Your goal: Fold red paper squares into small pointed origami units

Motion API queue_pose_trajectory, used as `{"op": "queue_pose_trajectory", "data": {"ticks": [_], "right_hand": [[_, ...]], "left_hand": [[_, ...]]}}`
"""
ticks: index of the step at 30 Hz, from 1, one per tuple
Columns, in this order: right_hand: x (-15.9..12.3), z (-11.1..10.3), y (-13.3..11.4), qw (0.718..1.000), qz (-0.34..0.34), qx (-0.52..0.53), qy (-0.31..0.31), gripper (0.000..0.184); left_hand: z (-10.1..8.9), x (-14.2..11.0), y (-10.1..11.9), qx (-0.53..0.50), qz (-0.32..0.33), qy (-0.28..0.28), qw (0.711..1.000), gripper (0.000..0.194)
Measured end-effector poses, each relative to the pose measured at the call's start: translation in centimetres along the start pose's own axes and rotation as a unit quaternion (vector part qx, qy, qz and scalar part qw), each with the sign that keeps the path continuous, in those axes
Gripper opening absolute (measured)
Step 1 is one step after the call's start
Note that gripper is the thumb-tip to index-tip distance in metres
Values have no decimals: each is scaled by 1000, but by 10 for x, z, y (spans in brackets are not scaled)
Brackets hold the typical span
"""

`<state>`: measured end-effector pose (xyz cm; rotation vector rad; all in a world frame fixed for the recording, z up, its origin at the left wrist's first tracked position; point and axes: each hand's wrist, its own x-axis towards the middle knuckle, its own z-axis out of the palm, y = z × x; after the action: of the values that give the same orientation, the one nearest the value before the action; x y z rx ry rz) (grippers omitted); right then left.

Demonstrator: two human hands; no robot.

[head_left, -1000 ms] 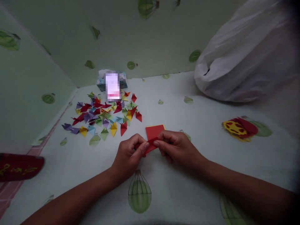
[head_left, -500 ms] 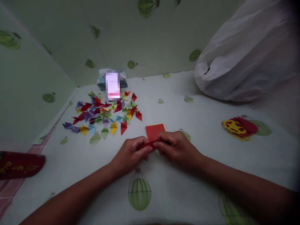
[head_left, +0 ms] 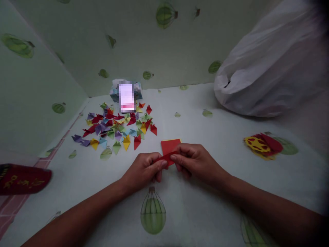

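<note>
My left hand (head_left: 146, 169) and my right hand (head_left: 193, 159) meet near the middle of the table, both pinching a small folded piece of red paper (head_left: 167, 158) between thumb and fingers. Just behind the hands lies a small stack of square papers (head_left: 169, 145) with a red sheet on top. Farther back on the left is a scattered pile of folded paper pieces (head_left: 117, 127) in red, purple, yellow, green and blue.
A big white plastic bag (head_left: 272, 65) fills the back right. A red and yellow cut-out (head_left: 262, 144) lies at the right. A dark red packet (head_left: 23, 179) sits at the left edge. A small box (head_left: 125, 93) stands behind the pile. The tablecloth (head_left: 205, 199) has balloon prints.
The red paper went from a wider folded flap to a narrow strip pinched between both hands. The view has shifted slightly; the hands stay in the same place.
</note>
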<state>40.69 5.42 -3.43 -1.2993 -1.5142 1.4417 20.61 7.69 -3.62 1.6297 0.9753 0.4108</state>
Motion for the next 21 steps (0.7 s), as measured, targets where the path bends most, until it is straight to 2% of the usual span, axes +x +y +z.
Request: {"op": "queue_pose_trajectory", "data": {"ticks": [3,5,9,14,18,21], "right_hand": [[1,0,3,1000,0,2,-28,27],[3,2,6,999,3,16,-30,26],[4,3,10,999,-1,47,-10,27],[2,3,7,1000,-14,5,-26,34],[3,5,8,998,8,58,5,32],[2,5,8,999,-11,35,21,33]], "left_hand": [[1,2,-3,60,83,39,994,26],[2,3,-5,70,111,70,989,23],[5,2,-5,28,69,101,992,29],[8,-2,-1,-17,36,95,995,26],[10,-2,-4,-104,-8,107,989,30],[12,-2,-7,-150,-27,97,984,33]]}}
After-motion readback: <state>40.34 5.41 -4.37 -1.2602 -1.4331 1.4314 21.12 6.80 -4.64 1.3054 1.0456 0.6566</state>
